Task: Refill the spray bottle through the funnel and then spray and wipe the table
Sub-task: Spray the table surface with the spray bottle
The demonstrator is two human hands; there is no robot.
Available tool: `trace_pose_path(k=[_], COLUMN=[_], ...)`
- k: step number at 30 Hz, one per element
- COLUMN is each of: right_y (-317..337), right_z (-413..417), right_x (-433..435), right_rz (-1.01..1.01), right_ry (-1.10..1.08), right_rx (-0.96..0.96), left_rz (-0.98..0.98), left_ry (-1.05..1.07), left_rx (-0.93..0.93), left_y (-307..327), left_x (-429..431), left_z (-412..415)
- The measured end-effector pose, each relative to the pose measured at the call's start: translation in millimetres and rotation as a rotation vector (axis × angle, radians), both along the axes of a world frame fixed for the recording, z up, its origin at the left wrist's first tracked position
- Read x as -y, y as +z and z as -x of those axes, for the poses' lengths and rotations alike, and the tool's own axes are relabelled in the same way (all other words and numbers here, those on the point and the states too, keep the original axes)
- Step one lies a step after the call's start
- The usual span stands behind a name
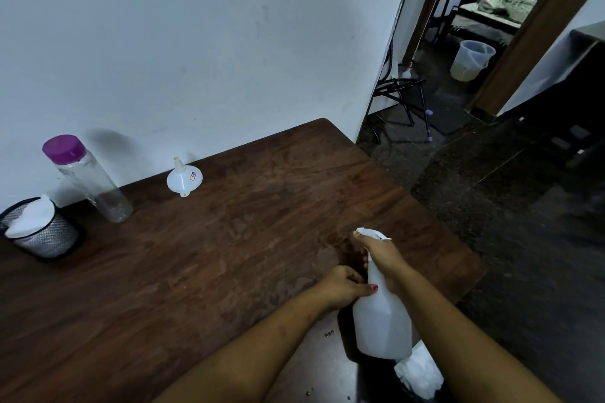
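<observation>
While our right hand clamps the head of the spray bottle and our left hand its neck, the bottle is held upright. The funnel lies far left, nearer our left hand.

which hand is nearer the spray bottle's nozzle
Right. The right hand grips the neck just under the nozzle of the spray bottle; the left hand holds lower down, at the bottle's shoulder.

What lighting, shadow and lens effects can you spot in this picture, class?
Head view: dim, bluish light; the purple-capped bottle casts a soft shadow on the wall; wide-angle distortion makes the door frame lean.
</observation>
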State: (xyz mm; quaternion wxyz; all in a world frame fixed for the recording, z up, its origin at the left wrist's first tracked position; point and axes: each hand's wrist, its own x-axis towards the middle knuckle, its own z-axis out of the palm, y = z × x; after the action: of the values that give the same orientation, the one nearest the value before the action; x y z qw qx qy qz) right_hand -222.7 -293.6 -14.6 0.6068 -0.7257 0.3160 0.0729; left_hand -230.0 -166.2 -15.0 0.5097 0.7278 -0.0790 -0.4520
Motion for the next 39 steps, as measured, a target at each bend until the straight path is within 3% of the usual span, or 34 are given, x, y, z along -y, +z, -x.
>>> trace_pose_path(k=[8, 13, 18, 21, 24, 32, 39], right_y=[1.2, 1.2, -2.7, -1.4, -4.0, -5.7, -2.2], right_z=[2.5, 1.2, -11.7, -16.2, -12.5, -10.2, -7.4], right_x=[7.8, 5.6, 2.7, 2.0, 2.1, -3.0, -8.2], right_rz=[-0.209, -0.273, -0.229, -0.091, 0.035, -0.074, 0.132], right_ry=[-0.002, -0.127, -0.277, -0.213, -0.130, -0.140, -0.116], right_rx=[-0.162, -0.121, -0.095, -0.158, -0.075, -0.062, -0.087], left_rz=[0.040, 0.047, -0.018, -0.053, -0.086, -0.107, -0.105], left_ry=[0.049, 0.118, 0.194, 0.237, 0.268, 0.271, 0.263], left_rx=[0.016, 0.053, 0.177, 0.249, 0.308, 0.291, 0.284], left_y=[0.6, -0.7, -2.4, -3.3, -4.6, -5.0, -9.2], left_x=[-6.0, -7.7, -9.8, -13.6, -16.6, -17.9, -22.6], left_z=[-1.4, -2.9, -7.2, -9.6, -11.5, -12.4, -15.5])
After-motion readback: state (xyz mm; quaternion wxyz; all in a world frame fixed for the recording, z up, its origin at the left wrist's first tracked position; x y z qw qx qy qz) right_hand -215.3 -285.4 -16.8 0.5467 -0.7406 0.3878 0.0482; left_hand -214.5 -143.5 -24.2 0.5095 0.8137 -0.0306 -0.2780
